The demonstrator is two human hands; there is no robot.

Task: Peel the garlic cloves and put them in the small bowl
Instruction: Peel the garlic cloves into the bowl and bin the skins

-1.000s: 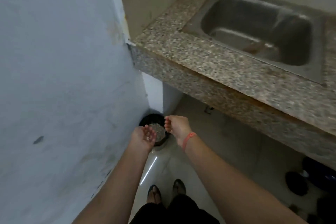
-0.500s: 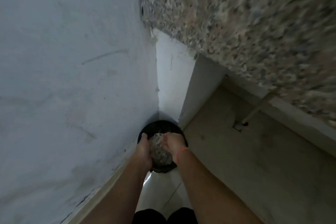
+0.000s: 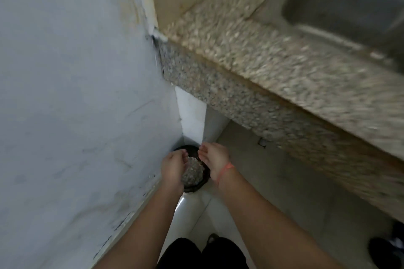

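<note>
L hand (image 3: 173, 168) & R hand (image 3: 215, 159) over floor bin (image 3: 192, 188), prob so scraps fall in; R fingers (image 3: 202, 152) released, L fingers (image 3: 183, 156) curled, can't tell if holding

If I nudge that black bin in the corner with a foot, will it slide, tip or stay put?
The black bin likely slides easily: it sits on glossy floor tile. Probably light, since the pale scraps heaped inside look papery. Tipping is hard to judge from above; its height is hidden. The wall beside it should block leftward movement.
</note>
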